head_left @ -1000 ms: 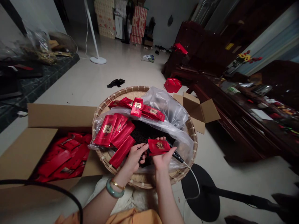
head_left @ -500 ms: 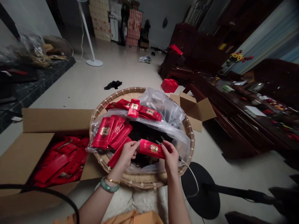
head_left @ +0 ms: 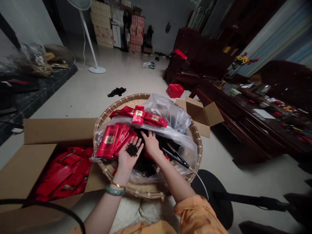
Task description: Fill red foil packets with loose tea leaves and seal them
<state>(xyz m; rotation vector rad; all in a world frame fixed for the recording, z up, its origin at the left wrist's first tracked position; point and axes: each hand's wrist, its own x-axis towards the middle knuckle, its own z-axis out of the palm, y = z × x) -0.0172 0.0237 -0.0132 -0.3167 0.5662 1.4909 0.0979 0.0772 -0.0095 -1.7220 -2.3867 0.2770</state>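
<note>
My left hand (head_left: 130, 155) is palm up with its fingers stretched, holding a small heap of dark, twisted tea leaves (head_left: 132, 149). Close beside it, my right hand (head_left: 151, 144) points palm down into the plastic-lined middle of a round woven bamboo tray (head_left: 201, 143), fingers apart, tips at the dark leaves there. Partly hidden under the right wrist lies a red packet (head_left: 167, 158). A black hair straightener (head_left: 179, 158) with a pale cord rests jaws apart to the right. Red packets with gold labels (head_left: 109, 140) lean on the tray's left side.
More packets (head_left: 156, 119) lie across the plastic bag (head_left: 168, 109) at the back. An open carton (head_left: 40, 165) full of red packets stands left, and a smaller open carton (head_left: 215, 114) behind right. A black round stand base (head_left: 219, 208) sits right; a white fan (head_left: 97, 70) stands farther off.
Both hands have let go of the red packet, which now lies under the right wrist. My left hand has turned palm up with tea leaves on it; my right hand has reached forward and left.
</note>
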